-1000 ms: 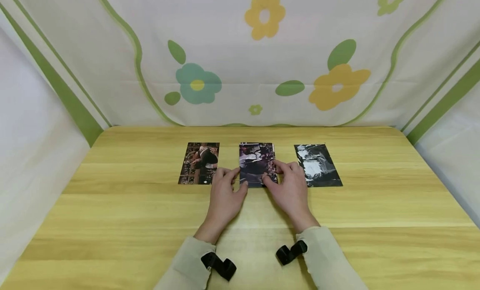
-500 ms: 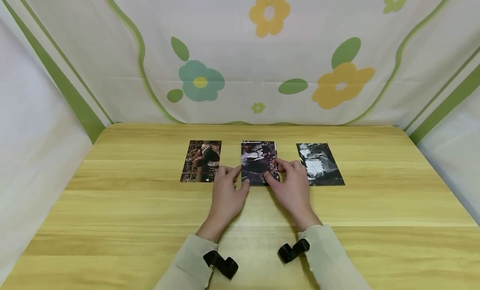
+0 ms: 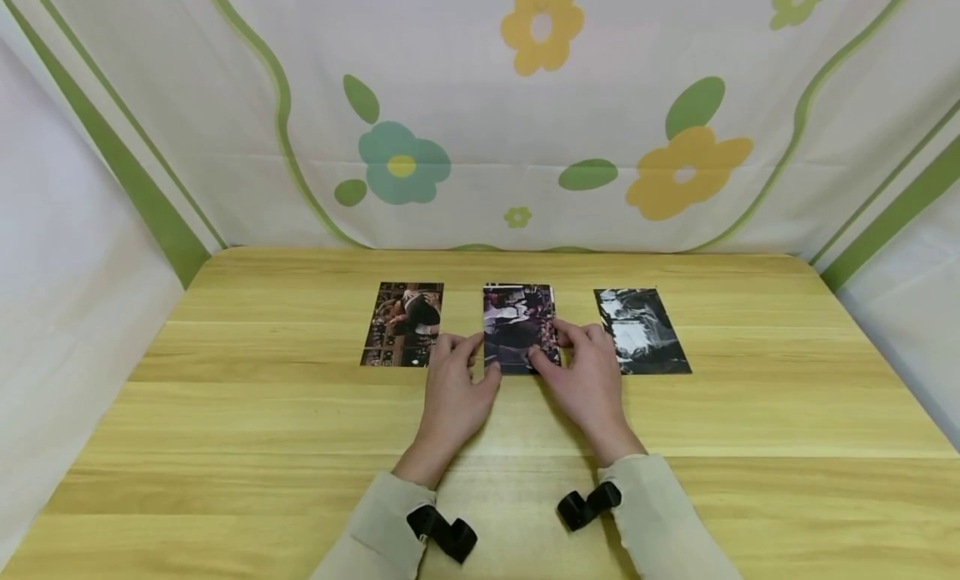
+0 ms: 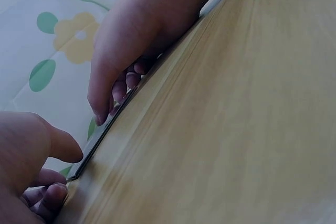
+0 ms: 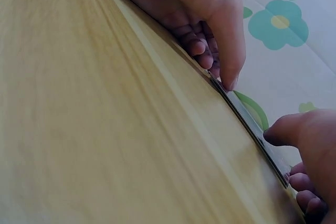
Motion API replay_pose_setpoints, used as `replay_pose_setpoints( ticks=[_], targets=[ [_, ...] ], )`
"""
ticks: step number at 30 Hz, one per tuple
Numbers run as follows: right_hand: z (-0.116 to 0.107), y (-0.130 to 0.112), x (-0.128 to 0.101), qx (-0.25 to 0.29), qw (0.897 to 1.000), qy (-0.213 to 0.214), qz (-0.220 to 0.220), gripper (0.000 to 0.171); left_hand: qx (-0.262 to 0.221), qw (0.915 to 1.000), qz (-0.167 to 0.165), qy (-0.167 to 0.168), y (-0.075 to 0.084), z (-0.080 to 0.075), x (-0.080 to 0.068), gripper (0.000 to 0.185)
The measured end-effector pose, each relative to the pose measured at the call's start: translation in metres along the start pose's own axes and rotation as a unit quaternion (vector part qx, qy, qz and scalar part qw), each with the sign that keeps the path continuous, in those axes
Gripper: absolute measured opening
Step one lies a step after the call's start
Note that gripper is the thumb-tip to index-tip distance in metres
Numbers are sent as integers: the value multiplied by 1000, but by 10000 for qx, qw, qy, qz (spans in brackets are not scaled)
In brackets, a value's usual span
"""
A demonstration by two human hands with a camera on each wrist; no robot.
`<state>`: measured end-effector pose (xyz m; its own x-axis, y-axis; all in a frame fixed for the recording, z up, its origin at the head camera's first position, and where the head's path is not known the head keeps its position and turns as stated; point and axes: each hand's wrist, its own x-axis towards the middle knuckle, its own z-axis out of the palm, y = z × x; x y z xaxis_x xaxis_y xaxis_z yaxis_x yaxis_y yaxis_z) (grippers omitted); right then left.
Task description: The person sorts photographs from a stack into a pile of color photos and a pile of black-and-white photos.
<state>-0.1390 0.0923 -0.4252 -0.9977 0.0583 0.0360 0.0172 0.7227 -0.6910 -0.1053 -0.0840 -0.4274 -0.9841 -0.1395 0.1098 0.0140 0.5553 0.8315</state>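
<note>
A small stack of photo cards (image 3: 517, 323) lies on the table in the middle of the head view. Its top card shows a dark, crowded scene; edges of what lies beneath peek out at the back and right. My left hand (image 3: 459, 390) holds the stack's left side, thumb at the near left corner and fingers along the edge. On the other side, my right hand (image 3: 590, 384) grips it with the thumb on the top card and fingers at the right edge. Both wrist views show the stack's layered edge (image 5: 247, 124) close to the tabletop.
A brownish photo card (image 3: 401, 320) lies left of the stack, and a black-and-white photo card (image 3: 647, 334) lies to the right, partly behind my right hand. The wooden table (image 3: 225, 430) ends at a flower-patterned curtain (image 3: 465, 113).
The head view has shifted slightly. Both hands stay at the stack's sides, and the cards show no visible movement on the table.
</note>
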Motion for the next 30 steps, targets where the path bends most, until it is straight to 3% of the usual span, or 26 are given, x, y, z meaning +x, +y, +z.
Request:
replay_pose_setpoints(
  ticks=[18,24,30],
  targets=[
    [2,0,-2,32,10000,19,-22,69,251,9997,68,-22,0,0,0,52],
    [0,-1,-1,226,9995,188,68,62,100,9999,-51,-24,3,2,-1,52],
    [0,-1,0,116,9997,181,64,60,250,9997,39,11,2,3,-1,51]
  ],
)
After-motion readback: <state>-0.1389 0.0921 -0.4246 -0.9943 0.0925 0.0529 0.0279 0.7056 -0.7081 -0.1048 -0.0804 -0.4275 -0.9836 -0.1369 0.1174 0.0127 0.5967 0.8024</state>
